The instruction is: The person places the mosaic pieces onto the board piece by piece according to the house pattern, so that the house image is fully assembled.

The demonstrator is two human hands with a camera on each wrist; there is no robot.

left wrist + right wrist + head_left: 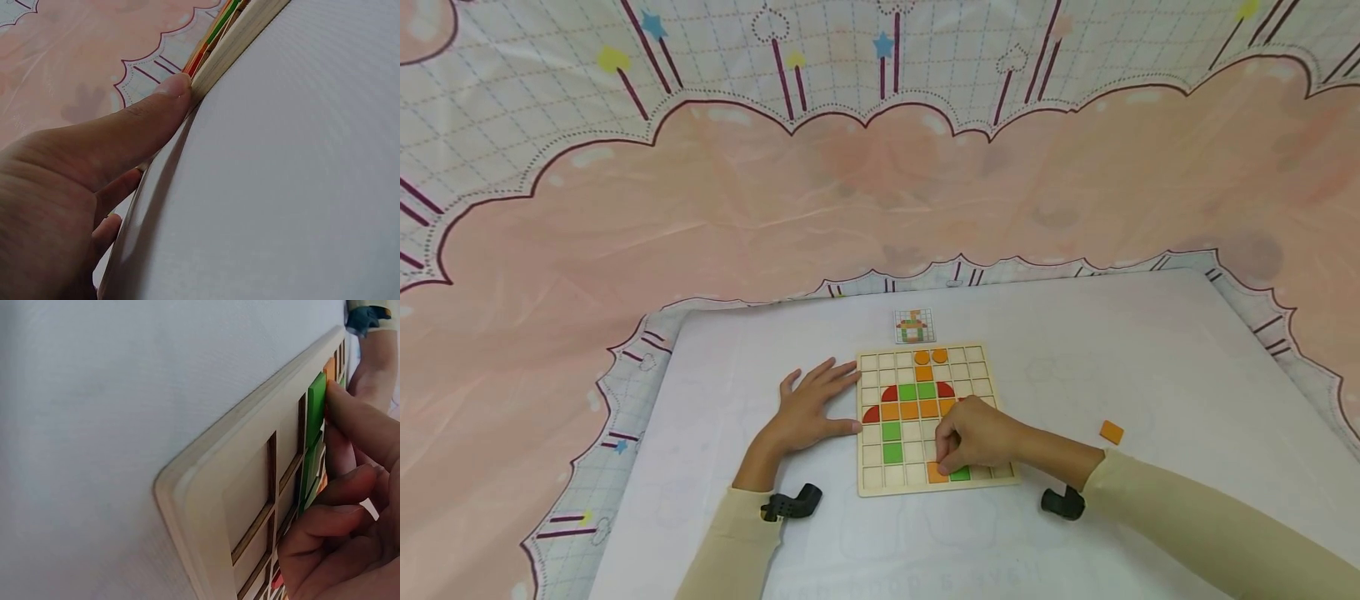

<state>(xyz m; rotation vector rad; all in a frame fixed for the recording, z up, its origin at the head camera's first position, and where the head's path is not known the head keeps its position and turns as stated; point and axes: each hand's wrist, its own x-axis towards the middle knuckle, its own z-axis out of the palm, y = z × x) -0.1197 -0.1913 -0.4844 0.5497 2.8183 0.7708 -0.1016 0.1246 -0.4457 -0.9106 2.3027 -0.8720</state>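
A wooden grid board point(872, 477) lies on the white tabletop, with green, orange and red tiles in its cells. My left hand point(812, 408) is spread at the board's left side, and its thumb point(150, 112) touches the edge. At the bottom row my right hand point(981, 433) pinches an orange square tile point(937, 473) with its fingertips. Right beside that tile sits a green square tile point(317, 403). My right hand and wrist hide part of the board's right side.
Beyond the board's far edge lies a small pattern card point(913, 326) showing a coloured figure on a grid. One loose orange tile point(1112, 432) lies on the white tabletop point(737, 350), past my right forearm. A patterned pink cloth point(850, 200) hangs behind.
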